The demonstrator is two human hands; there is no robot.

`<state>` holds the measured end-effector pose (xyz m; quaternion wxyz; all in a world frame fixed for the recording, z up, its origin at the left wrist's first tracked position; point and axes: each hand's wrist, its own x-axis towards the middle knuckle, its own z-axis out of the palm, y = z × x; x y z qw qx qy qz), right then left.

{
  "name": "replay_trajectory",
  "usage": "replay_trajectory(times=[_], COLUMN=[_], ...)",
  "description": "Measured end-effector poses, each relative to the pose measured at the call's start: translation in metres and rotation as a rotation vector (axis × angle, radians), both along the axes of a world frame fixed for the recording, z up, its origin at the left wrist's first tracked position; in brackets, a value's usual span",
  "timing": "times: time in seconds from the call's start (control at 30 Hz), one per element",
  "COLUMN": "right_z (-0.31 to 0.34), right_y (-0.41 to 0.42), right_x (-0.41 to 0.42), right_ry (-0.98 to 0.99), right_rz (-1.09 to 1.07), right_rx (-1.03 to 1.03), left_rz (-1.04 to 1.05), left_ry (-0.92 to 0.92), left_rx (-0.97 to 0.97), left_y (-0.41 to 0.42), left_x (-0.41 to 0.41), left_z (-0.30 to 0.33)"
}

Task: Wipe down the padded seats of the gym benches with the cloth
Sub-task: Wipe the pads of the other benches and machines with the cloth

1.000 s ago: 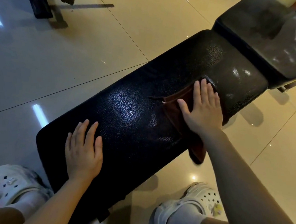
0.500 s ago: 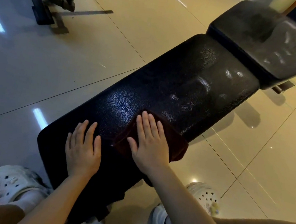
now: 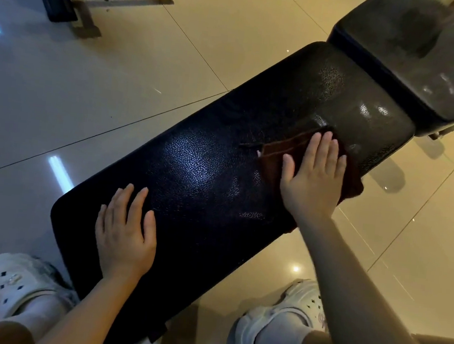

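Cloth (image 3: 277, 156), brown and folded, lies on the far part of the long black padded seat (image 3: 201, 169), one edge hanging over its right side. The right hand (image 3: 312, 177) presses it flat with straight fingers; the left hand (image 3: 125, 234) rests spread on the near end. The cloth looks soft and light, so a flat palm on its middle should move it best. The seat seems smooth, maybe slippery.

Cloth (image 3: 277, 151) under right hand (image 3: 312, 180) on bench pad (image 3: 206, 170), toward its far end; left hand (image 3: 125, 234) near end.
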<state>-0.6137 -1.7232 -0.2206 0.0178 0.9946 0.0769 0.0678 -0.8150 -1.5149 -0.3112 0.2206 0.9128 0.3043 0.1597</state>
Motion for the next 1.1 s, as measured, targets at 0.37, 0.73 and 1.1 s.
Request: replay_trajectory(times=[0.37, 0.73, 1.1], right_z=[-0.038, 0.007, -0.035], right_y=[0.040, 0.011, 0.042], right_x=[-0.120, 0.010, -0.113], right_ry=[0.097, 0.053, 0.134], right_rz=[0.363, -0.101, 0.335], right_rx=[0.065, 0.043, 0.078], left_rz=[-0.011, 0.003, -0.021], left_ry=[0.029, 0.032, 0.084], left_rx=[-0.012, -0.012, -0.015], left_y=[0.001, 0.000, 0.001], left_x=[-0.001, -0.001, -0.003], left_z=[0.000, 0.001, 0.004])
